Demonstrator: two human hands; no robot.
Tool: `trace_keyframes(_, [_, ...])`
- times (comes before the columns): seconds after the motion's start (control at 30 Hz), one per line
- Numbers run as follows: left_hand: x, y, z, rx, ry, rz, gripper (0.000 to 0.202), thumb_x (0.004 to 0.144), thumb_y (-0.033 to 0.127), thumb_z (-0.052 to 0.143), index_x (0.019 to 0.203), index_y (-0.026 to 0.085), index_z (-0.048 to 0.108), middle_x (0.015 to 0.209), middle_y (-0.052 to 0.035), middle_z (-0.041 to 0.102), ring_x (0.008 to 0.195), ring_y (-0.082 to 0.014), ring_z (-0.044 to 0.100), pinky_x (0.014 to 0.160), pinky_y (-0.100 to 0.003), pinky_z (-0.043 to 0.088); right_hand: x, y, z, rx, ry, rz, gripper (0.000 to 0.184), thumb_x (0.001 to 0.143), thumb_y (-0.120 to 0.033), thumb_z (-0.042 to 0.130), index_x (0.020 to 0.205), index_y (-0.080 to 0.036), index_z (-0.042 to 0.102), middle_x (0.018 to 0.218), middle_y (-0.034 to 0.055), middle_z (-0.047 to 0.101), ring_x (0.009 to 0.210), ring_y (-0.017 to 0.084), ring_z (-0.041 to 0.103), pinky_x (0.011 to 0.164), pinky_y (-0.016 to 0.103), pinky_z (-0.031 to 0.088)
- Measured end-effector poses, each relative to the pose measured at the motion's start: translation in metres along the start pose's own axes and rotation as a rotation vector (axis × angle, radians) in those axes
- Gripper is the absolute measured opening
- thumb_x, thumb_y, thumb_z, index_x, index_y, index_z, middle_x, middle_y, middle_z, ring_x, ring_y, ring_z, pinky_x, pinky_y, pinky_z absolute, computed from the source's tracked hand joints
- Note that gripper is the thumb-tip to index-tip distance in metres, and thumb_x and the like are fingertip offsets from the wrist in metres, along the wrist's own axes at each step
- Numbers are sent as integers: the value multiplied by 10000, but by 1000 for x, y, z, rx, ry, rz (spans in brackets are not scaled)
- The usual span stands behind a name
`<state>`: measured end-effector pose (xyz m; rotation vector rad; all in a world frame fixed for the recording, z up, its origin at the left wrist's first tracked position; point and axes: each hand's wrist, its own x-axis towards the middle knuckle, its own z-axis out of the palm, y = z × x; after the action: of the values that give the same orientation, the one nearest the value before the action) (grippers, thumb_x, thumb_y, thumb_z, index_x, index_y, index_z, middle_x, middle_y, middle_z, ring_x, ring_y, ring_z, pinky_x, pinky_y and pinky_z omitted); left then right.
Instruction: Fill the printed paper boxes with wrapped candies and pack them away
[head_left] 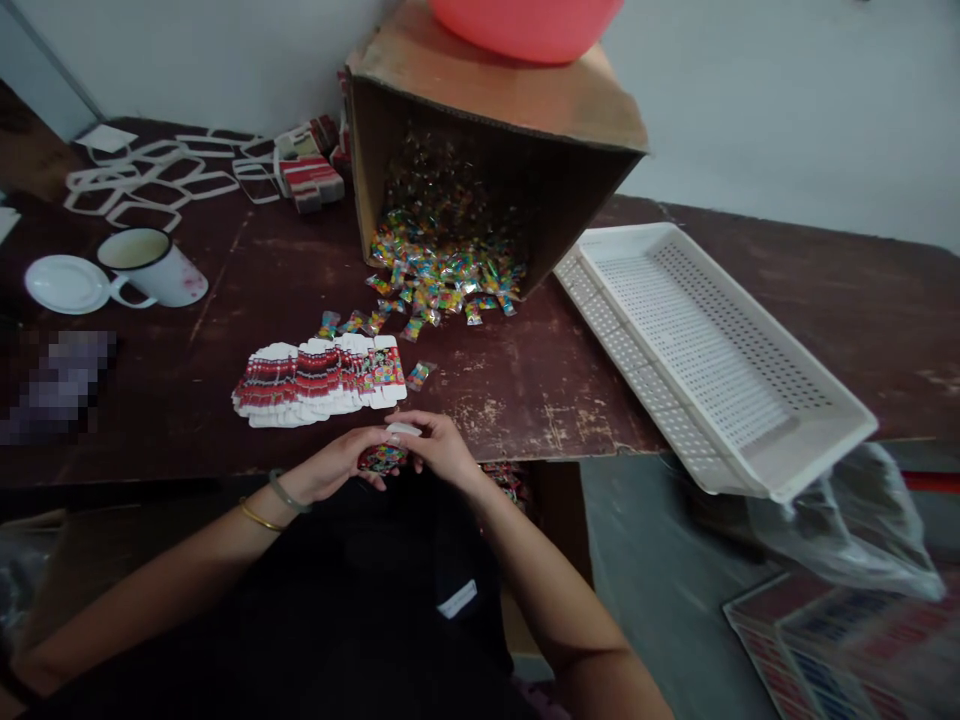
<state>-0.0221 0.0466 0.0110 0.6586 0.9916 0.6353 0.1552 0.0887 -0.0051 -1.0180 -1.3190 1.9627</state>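
Note:
Both my hands meet at the near edge of the dark wooden table [525, 390]. My left hand [334, 468] and my right hand [439, 450] are closed together on one small colourful printed packet [382, 458] with a white flap at its top. Just beyond them lies a fanned stack of flat red and white packets [315, 380]. Further back, a cardboard box [480, 150] tipped on its side spills many small wrapped candies [442, 275] onto the table. One loose candy [418, 374] lies beside the stack.
A white perforated plastic tray [712, 350] overhangs the table's right edge, with a clear plastic bag [847, 530] below it. At the left stand a white mug [150, 268] and a lid [66, 284]. White cardboard frames [150, 180] and folded boxes [309, 175] lie at the back left.

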Motion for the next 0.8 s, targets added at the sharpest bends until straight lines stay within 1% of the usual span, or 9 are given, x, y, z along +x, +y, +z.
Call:
trace_keyframes(0.1, [2,-1,-4,-82,-14,-7,358,858,411,506,1010,144,690,890,-114,726,824,-231,643,574,-281,535,-6,-1,8,-9,58,-116,398,827,-543,606,944,-189,746,844,22,651,455,50,526,445,202,476])
trace_keyframes(0.17, [4,-2,-6,-108,40,7,338,857,399,513,1003,149,685,864,-100,717,810,-225,636,569,-283,537,-12,-4,12,-58,113,-191,428,871,-556,540,933,-194,758,944,52,648,546,78,575,516,234,516])
trace_keyframes(0.23, [4,-3,-6,-115,70,45,309,859,386,537,1010,159,684,874,-90,709,833,-230,628,588,-298,546,-15,-8,14,-138,181,-251,339,854,-503,604,959,-221,761,973,57,655,695,126,623,604,256,541])
trace_keyframes(0.33, [-1,-4,-5,-111,5,96,270,847,335,611,1060,184,681,964,-79,691,915,-240,616,656,-321,552,-16,-15,12,-248,224,-315,213,832,-391,677,966,-250,763,937,47,687,881,167,641,784,296,539])
trace_keyframes(0.43, [-9,-5,-5,-63,-38,113,308,839,288,659,1138,218,661,1022,-68,669,943,-236,608,696,-324,542,-16,-15,8,-306,192,-357,192,864,-362,645,980,-263,761,973,47,705,907,166,651,848,322,525])
trace_keyframes(0.5, [-13,-4,-4,-27,-65,110,310,858,299,645,1156,215,660,1044,-79,661,953,-235,601,716,-329,536,-19,-12,4,-327,165,-389,208,867,-368,640,1018,-276,751,1027,47,709,936,173,657,870,338,523])
trace_keyframes(0.67, [-14,0,-8,112,-166,24,306,854,294,652,1150,218,671,1031,-77,662,920,-215,604,707,-307,531,-32,-4,-7,-397,122,-363,217,873,-398,627,1005,-280,754,1003,48,739,916,193,684,861,370,533])
trace_keyframes(0.73, [-12,2,-9,88,-186,-1,299,857,294,651,1147,223,669,1035,-71,659,928,-211,607,713,-308,535,-36,-2,-8,-485,104,-413,229,893,-385,603,1050,-286,737,1040,48,733,941,197,674,887,395,515])
trace_keyframes(0.8, [-9,0,-6,-1,-197,-29,284,866,307,643,1133,216,669,1020,-72,658,923,-211,614,709,-315,542,-38,0,-6,-584,94,-489,268,910,-354,582,1146,-293,693,1137,49,704,994,201,648,929,419,480])
